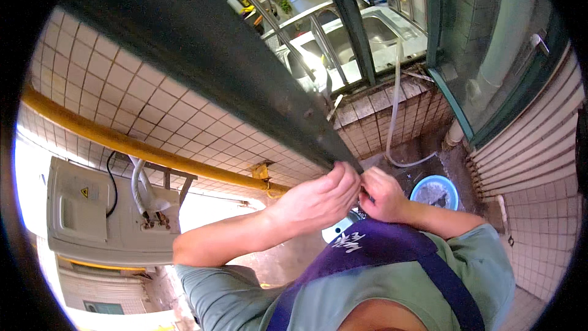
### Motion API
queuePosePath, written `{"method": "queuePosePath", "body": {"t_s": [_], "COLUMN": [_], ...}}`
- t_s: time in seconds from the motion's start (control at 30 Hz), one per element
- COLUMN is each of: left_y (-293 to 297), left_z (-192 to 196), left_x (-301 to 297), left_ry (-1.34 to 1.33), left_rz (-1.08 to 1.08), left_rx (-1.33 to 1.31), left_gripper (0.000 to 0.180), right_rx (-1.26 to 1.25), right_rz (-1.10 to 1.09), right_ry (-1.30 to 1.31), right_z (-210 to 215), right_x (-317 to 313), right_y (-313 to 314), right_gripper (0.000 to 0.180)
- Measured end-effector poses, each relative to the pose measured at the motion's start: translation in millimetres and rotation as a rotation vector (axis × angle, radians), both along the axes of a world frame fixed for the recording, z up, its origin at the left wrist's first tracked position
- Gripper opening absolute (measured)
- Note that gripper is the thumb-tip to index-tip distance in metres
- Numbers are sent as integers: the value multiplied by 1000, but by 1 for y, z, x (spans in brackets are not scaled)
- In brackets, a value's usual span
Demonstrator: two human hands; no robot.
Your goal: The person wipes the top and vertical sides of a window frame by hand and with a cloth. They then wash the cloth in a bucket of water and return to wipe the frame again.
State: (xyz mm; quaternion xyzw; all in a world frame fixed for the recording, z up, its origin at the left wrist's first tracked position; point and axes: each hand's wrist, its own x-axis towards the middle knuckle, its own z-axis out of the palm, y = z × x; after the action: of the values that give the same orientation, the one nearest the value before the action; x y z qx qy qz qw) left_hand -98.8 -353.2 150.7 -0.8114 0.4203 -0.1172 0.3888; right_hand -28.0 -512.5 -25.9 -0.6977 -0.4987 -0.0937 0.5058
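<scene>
A long dark grey-green metal bar (pixel 245 79) slants close in front of me from the upper left down to the middle. At its lower end, my left hand (pixel 321 197) and my right hand (pixel 383 195) meet almost knuckle to knuckle. The left fingers are bent and pressed against the bar's end. Curled into a loose fist, the right hand touches the same spot, with a small dark gap showing under its fingers. Whatever lies between the fingertips is hidden. Both hands are in front of my purple apron (pixel 367 245).
A yellow pipe (pixel 153 154) runs along the tiled wall at left, above a white outdoor unit (pixel 110 208). Behind a barred window stands a steel sink (pixel 373 34). A pale hose (pixel 394 110) hangs down near a blue basin (pixel 450 187) on the wet floor.
</scene>
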Motion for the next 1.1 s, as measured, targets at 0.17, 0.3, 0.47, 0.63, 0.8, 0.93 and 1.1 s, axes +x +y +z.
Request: {"method": "queuePosePath", "body": {"t_s": [0.17,0.3,0.47,0.63,0.8,0.93,1.1], "left_y": [16,24,6,-3,12,-7,-12], "left_z": [-1,-19,-29,-51,-100,-105,-176], "left_x": [-11,-12,-12,-12,-33,10,-19], "left_ry": [-7,-102,-86,-305,-565,-1008,-519], "left_rz": [-128,-157,-48,16,143,118,668], "left_rx": [-2,-61,-287,-568,-819,-644,-1213], "left_gripper": [37,34,22,15,36,63,87], "right_rx": [-51,20,365,522,455,583,357], "right_rz": [44,43,-104,67,4,1,-122], "right_ry": [4,93,1011,1502,1025,957,486], "right_z": [7,4,-44,-64,-38,-6,26], "right_x": [-8,7,60,68,131,220,284], "right_y": [3,-11,-34,-22,5,30,73], "right_gripper": [21,22,28,58,64,65,59]}}
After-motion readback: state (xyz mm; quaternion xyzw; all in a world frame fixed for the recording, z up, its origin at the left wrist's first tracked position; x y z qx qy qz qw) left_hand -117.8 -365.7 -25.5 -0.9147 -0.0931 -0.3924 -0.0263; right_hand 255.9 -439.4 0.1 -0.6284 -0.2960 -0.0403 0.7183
